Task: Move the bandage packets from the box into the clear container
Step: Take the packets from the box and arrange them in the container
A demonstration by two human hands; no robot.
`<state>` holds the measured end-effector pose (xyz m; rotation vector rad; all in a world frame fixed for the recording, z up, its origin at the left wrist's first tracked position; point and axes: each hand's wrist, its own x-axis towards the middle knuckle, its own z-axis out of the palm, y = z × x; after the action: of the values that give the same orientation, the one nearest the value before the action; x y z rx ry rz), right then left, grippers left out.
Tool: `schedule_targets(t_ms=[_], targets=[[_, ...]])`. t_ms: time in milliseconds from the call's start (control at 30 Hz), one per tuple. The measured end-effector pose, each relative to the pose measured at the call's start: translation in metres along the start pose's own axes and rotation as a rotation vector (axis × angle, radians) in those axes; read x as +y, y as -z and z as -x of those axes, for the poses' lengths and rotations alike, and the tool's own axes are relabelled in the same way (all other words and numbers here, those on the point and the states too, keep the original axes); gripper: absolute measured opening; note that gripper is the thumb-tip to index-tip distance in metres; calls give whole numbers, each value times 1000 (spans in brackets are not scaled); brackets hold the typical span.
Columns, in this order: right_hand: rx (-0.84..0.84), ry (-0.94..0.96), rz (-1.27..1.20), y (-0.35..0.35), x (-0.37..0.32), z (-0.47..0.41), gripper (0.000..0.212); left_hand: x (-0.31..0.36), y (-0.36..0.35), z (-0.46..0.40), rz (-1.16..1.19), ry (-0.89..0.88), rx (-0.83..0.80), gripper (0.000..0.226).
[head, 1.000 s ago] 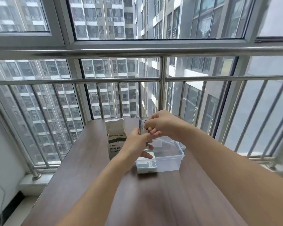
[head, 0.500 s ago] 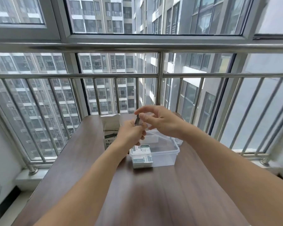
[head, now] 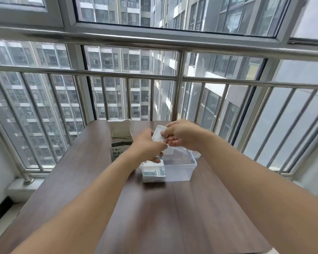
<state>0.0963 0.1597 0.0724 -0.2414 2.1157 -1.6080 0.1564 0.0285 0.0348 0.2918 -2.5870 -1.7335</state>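
Observation:
A white bandage packet (head: 158, 135) is held up over the clear container (head: 180, 171), between both hands. My right hand (head: 184, 135) pinches its top edge, and my left hand (head: 148, 146) grips its lower part. Inside the container's left end lies a stack of packets (head: 153, 173). The opened cardboard box (head: 120, 142) stands just left of my left hand, flaps up; its inside is hidden.
Everything sits on a dark wooden table (head: 154, 217) pushed against a metal window railing (head: 179, 99). A clear lid (head: 196, 154) lies partly hidden behind the container on the right.
The packet has turned from edge-on to showing its flat face. Both hands stay together above the container, shifted slightly right.

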Motion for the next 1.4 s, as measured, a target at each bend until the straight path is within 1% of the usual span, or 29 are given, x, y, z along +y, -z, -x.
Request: schedule_targets(t_ms=[67, 133, 167, 200, 267, 333, 433, 533, 633, 767, 900, 967, 1033, 1100, 1133, 1167, 1200, 1233, 1267, 1300, 1333, 1400], targets=[[-80, 17, -12, 5, 3, -3, 24, 2, 6, 2, 256, 116, -150, 17], [-134, 48, -13, 7, 4, -5, 24, 2, 15, 3, 527, 193, -305, 29], [-157, 62, -8, 8, 5, -5, 25, 0, 18, 4, 622, 223, -355, 36], [-169, 80, 8, 7, 5, -6, 26, -2, 19, 4, 670, 235, -369, 39], [-125, 143, 97, 4, 7, -5, 29, -5, 16, 6, 680, 215, -325, 37], [-18, 252, 215, 1, 9, -5, 31, -9, 11, 4, 669, 151, -238, 32], [72, 362, 265, -4, 13, -4, 32, -15, 9, 1, 640, 82, -142, 24], [128, 409, 277, -5, 14, -2, 30, -18, 8, 0, 593, 45, -35, 15], [127, 389, 178, -2, 14, 0, 27, -18, 5, 2, 607, 12, 23, 15], [107, 336, 65, 4, 17, -6, 27, -13, 4, 4, 721, 32, -32, 21], [-15, 222, -8, 10, 19, -8, 22, -13, 6, 3, 740, 63, -61, 22], [-45, 178, -20, 10, 20, -8, 21, -13, 6, 4, 730, 57, -52, 19], [-22, 156, -12, 12, 22, -11, 24, -13, 6, 4, 729, 68, -38, 15], [49, 157, -70, 14, 20, -12, 27, -14, 7, 3, 756, 89, -3, 14], [95, 187, -149, 16, 18, -12, 25, -15, 8, 2, 775, 98, 18, 18], [154, 256, -240, 16, 16, -12, 20, -16, 9, 0, 796, 107, 33, 23], [228, 371, -302, 16, 15, -11, 15, -16, 10, 0, 819, 115, 38, 27], [301, 516, -297, 15, 15, -9, 11, -16, 10, -1, 843, 126, 41, 29], [344, 657, -230, 12, 15, -5, 10, -16, 11, -2, 870, 140, 43, 30], [341, 771, -115, 7, 18, -2, 10, -15, 11, -2, 894, 154, 38, 29], [310, 845, 44, 1, 23, 0, 10, -13, 12, -3, 918, 163, 20, 28], [262, 904, 371, -11, 37, 1, 13, -10, 12, -2, 977, 166, -46, 34]])
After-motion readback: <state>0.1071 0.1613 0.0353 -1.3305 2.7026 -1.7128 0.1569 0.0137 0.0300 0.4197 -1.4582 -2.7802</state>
